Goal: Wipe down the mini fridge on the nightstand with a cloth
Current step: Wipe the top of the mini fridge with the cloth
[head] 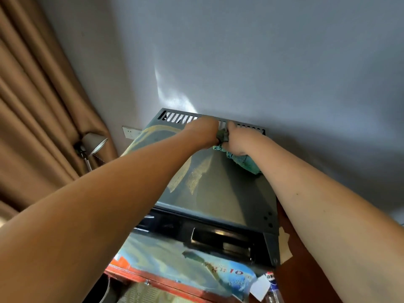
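Note:
The grey mini fridge [227, 193] stands against the wall, seen from above, with a slotted vent strip along its back edge. Dusty streaks mark its top. A green cloth [240, 159] lies bunched on the back right part of the top. My right hand [237, 139] grips the cloth near the vent slots. My left hand [202, 131] reaches beside it at the back edge, fingers curled over the vent strip and touching the cloth's end; its fingertips are hidden.
Brown curtains [39, 106] hang at the left, with a small lamp [96, 145] and a wall socket [131, 132] beside them. The reddish wooden nightstand [166, 281] carries a printed sheet [218, 272]. A bottle [272, 287] stands at the front right.

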Demonstrator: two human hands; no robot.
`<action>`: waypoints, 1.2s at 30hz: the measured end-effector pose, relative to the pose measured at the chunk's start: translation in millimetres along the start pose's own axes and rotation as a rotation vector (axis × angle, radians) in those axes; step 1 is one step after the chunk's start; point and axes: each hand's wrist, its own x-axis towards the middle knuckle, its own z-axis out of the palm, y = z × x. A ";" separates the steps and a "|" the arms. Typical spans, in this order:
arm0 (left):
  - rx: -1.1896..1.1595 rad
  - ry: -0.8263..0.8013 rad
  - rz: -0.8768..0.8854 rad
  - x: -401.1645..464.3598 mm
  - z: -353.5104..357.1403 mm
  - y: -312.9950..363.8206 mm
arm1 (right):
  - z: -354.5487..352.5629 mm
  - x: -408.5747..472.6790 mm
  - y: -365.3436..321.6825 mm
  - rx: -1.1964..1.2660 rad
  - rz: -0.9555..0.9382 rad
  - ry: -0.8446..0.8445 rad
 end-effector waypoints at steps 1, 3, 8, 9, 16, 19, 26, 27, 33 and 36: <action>0.001 0.003 0.011 -10.1 0.2 -1.1 | 1.6 -9.3 -4.0 0.004 0.004 -0.005; -0.004 0.002 0.040 -29.5 1.9 -4.6 | 3.5 -29.1 -13.8 0.031 0.020 -0.034; -0.049 0.003 0.071 -57.9 1.8 -12.5 | 3.7 -59.8 -33.0 0.050 0.066 -0.055; -0.056 0.001 0.076 -59.3 2.0 -13.6 | 4.1 -61.3 -34.2 0.051 0.070 -0.057; -0.012 -0.012 0.076 -42.3 4.2 -17.6 | 1.2 -39.1 -34.3 -0.071 0.048 -0.058; -0.035 0.002 0.027 -22.7 3.7 -26.7 | -3.7 -11.6 -35.5 -0.069 0.016 -0.046; -0.087 -0.001 -0.063 30.5 1.3 -49.2 | -13.0 53.6 -35.5 -0.053 -0.039 -0.014; -0.088 -0.005 -0.068 36.6 0.7 -51.6 | -13.8 62.9 -35.6 -0.057 -0.045 -0.021; -0.113 -0.003 -0.127 58.0 2.2 -62.9 | -17.8 97.5 -39.2 -0.071 -0.072 -0.015; -0.111 0.005 -0.150 56.4 2.9 -61.9 | -16.3 97.7 -34.9 -0.058 -0.102 0.017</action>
